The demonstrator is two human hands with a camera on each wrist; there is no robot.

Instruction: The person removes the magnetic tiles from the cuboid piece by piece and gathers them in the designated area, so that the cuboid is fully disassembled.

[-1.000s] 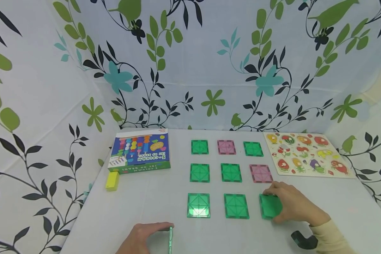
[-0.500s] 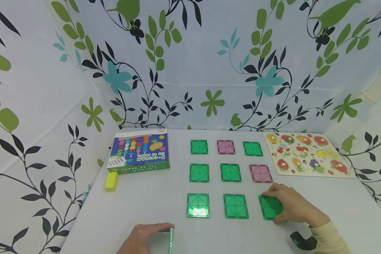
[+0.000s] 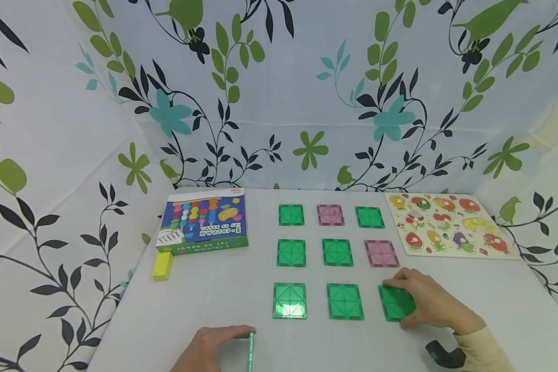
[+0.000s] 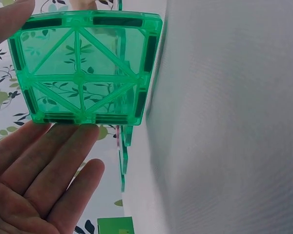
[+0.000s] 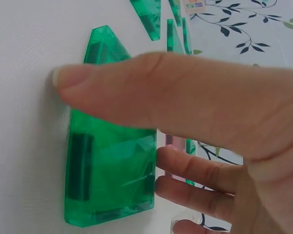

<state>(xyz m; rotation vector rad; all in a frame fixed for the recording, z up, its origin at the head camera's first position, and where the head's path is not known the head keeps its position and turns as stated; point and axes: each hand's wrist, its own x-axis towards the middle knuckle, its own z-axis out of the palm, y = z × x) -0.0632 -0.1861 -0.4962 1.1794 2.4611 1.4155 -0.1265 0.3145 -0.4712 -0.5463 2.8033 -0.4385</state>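
My left hand (image 3: 202, 349) pinches a clear green magnetic tile (image 4: 80, 73) by opposite edges, thumb on one side and fingertips on the other. In the head view that tile stands edge-on near the front of the table. My right hand (image 3: 434, 302) holds another green magnetic tile (image 3: 394, 303) by its far and near edges at the right end of the front row. The right wrist view has the thumb (image 5: 107, 90) crossing in front of this tile, hiding part of it. Two green tiles (image 3: 290, 300) (image 3: 345, 301) lie flat to its left.
Behind lie a middle row with two green tiles (image 3: 291, 253) and a pink tile (image 3: 382, 253), and a back row with a pink tile (image 3: 330, 215) between green ones. A boxed bead set (image 3: 203, 221), yellow block (image 3: 163, 266) and fruit puzzle board (image 3: 451, 226) flank them.
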